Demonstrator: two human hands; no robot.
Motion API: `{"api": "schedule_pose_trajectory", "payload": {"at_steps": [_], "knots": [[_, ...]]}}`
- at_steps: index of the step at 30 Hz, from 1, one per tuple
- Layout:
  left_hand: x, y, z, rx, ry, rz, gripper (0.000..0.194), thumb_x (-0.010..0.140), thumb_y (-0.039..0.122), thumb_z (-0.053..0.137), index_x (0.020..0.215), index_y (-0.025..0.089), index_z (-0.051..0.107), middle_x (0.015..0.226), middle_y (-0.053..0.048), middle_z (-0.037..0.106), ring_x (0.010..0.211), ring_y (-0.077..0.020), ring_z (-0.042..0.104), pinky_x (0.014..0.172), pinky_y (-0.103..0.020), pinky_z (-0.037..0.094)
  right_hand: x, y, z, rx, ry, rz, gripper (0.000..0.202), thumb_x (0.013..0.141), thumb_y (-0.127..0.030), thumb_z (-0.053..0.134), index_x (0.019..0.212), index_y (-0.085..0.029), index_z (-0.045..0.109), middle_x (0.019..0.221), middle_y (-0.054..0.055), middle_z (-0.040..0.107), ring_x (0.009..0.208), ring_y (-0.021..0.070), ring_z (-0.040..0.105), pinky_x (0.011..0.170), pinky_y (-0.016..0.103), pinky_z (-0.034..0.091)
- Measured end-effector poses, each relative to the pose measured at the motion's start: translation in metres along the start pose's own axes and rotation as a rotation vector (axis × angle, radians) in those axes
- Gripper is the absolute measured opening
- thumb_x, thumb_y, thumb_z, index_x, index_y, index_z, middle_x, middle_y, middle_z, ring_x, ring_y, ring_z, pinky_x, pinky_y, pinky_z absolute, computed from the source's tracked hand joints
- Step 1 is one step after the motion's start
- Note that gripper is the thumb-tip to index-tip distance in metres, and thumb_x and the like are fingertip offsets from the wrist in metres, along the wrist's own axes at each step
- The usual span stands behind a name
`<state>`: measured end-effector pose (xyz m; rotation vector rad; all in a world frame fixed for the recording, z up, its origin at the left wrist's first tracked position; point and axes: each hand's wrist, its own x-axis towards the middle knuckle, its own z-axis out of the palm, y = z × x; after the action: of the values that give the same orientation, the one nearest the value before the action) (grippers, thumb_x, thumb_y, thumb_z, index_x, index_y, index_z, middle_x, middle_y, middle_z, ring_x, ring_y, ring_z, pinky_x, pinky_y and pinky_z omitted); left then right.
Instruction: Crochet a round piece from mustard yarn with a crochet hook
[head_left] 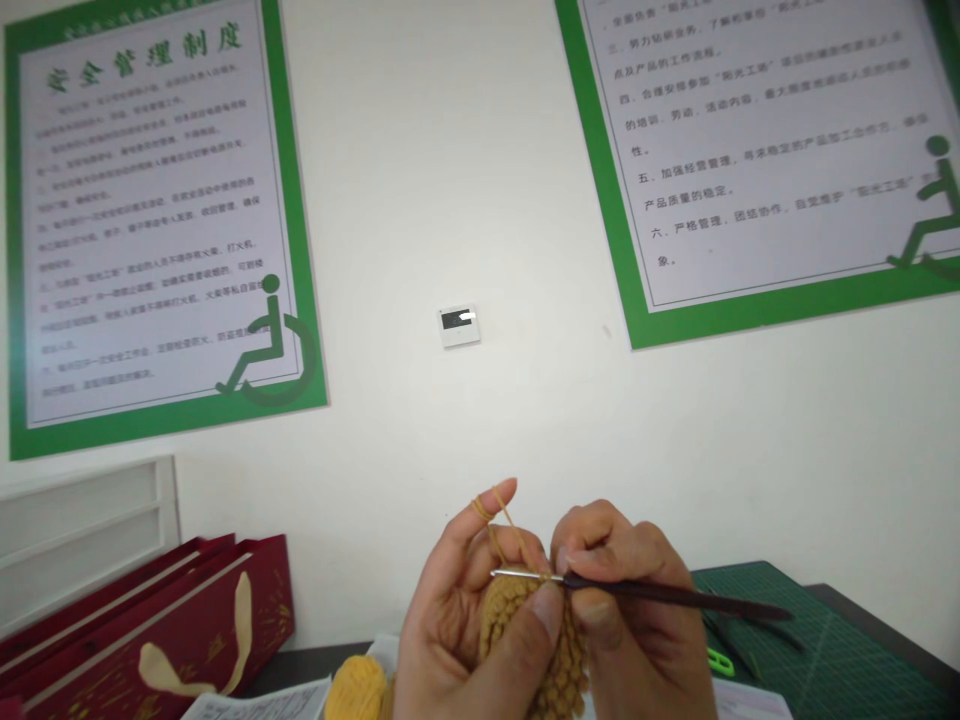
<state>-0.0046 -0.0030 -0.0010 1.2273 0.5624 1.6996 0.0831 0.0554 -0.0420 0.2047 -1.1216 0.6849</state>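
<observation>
In the head view, my left hand (472, 610) is closed on a tan, bumpy crochet piece (501, 612), its thumb pressing the front. Tan yarn (510, 515) wraps round the raised left index finger and runs down to the work. My right hand (637, 600) grips a crochet hook (660, 592) with a dark handle and a silver shaft. The hook lies nearly level across the top edge of the piece, its tip pointing left. Fingers of both hands cover part of the crochet piece, and its lower end runs out of the frame.
A yellow yarn ball (355, 688) sits left of my hands, near printed paper (259, 702). Dark red gift bags (247, 600) stand at far left. On the right lies a green cutting mat (817, 630) with a bright green plastic item (720, 660). A wall with posters rises behind.
</observation>
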Motion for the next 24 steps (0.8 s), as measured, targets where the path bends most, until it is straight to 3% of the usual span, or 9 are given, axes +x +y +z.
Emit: {"api": "schedule_pose_trajectory", "payload": {"at_steps": [5,9,14,19,24], "knots": [[0.003,0.0,-0.004,-0.051,-0.099,-0.056,0.06,0.07,0.025,0.088,0.126,0.035,0.069,0.082,0.0,0.069,0.063,-0.0091,0.058,0.061,-0.02,0.046,0.0,-0.004,0.005,0.198,0.061,0.197,0.009,0.09,-0.039,0.069,0.089,-0.03,0.067,0.081,-0.002,0.054,0.072,0.0134,0.052,0.065,0.028,0.043],[0.006,0.001,-0.007,-0.073,-0.169,-0.077,0.064,0.072,0.023,0.086,0.131,0.034,0.065,0.081,-0.001,0.068,0.073,-0.0137,0.061,0.069,-0.025,0.048,0.005,-0.011,0.004,0.289,0.052,0.353,0.019,0.092,-0.044,0.064,0.085,-0.027,0.063,0.074,-0.003,0.05,0.062,0.0102,0.042,0.054,0.023,0.032],[0.009,-0.001,-0.011,-0.139,-0.297,-0.137,0.07,0.076,0.014,0.082,0.138,0.035,0.059,0.083,0.0,0.065,0.064,-0.0102,0.056,0.06,-0.023,0.043,0.01,-0.02,0.0,0.313,0.081,0.419,0.023,0.094,-0.047,0.059,0.084,-0.026,0.057,0.066,-0.004,0.046,0.054,0.0095,0.033,0.046,0.023,0.022],[0.009,-0.003,-0.012,-0.155,-0.37,-0.17,0.072,0.074,0.015,0.081,0.14,0.032,0.057,0.082,-0.001,0.064,0.065,-0.0127,0.056,0.061,-0.026,0.04,0.012,-0.029,-0.003,0.298,0.078,0.447,0.023,0.094,-0.047,0.06,0.084,-0.026,0.058,0.062,-0.007,0.042,0.046,0.0068,0.022,0.04,0.021,0.017],[0.006,0.002,-0.011,-0.14,-0.382,-0.215,0.059,0.074,0.017,0.081,0.13,0.03,0.066,0.078,-0.001,0.063,0.066,-0.013,0.057,0.06,-0.025,0.04,0.016,-0.035,-0.001,0.276,0.128,0.611,0.028,0.094,-0.046,0.061,0.079,-0.022,0.055,0.06,-0.007,0.041,0.047,0.0062,0.02,0.041,0.019,0.016]]}}
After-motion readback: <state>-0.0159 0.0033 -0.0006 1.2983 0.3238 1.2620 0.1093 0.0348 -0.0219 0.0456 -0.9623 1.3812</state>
